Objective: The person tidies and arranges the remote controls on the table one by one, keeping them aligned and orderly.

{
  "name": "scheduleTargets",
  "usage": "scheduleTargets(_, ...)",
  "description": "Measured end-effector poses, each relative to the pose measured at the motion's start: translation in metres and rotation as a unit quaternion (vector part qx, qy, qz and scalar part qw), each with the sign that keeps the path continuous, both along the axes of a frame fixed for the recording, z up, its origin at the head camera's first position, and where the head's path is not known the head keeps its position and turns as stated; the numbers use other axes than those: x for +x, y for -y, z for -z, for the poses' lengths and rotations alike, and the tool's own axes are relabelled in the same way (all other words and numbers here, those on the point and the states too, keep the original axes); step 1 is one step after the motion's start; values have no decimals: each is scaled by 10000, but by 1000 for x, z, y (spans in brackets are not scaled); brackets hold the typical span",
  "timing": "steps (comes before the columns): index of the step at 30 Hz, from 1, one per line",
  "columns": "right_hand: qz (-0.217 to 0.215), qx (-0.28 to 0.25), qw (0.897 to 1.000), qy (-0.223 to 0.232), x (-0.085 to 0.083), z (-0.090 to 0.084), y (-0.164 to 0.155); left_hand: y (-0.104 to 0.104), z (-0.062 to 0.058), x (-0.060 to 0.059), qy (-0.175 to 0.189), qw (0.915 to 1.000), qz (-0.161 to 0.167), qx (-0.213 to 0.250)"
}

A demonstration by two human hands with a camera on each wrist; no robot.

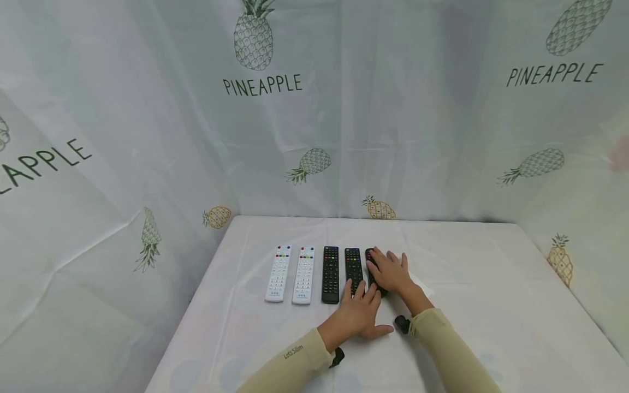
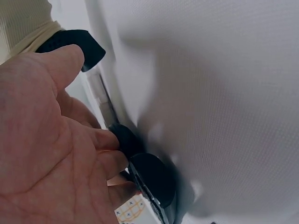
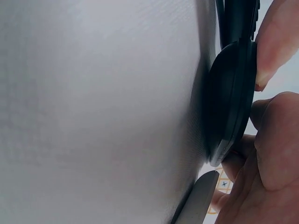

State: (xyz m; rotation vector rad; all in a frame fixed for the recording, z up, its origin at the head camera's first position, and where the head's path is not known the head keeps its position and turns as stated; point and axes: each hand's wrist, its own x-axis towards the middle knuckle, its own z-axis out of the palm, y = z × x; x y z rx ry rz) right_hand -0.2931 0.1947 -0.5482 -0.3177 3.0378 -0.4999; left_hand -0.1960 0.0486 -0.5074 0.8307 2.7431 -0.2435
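Two white remote controls [image 1: 278, 273] and three black remote controls [image 1: 331, 275] lie side by side in a row on the table. My left hand [image 1: 356, 314] is at the near end of the fourth remote [image 1: 354, 267], fingers extended and thumb out to the side. In the left wrist view its fingertips touch the rounded end of a black remote [image 2: 154, 179]. Over the rightmost black remote [image 1: 369, 256] lies my right hand [image 1: 391, 273], fingers spread, covering much of it. The right wrist view shows fingertips against a black remote's edge [image 3: 229, 98].
A pale, flat object [image 1: 422, 286] shows partly from behind the right hand; its kind is unclear. The table [image 1: 472, 305] has a white cloth. A pineapple-print curtain [image 1: 408, 136] hangs behind it. Black wrist devices [image 1: 402, 325] stick out below the sleeves.
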Motion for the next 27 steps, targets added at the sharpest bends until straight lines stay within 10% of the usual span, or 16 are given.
scheduleTargets(27,76,16,9998,192,-2,3,1,2,0,0,146,9998,-89,65)
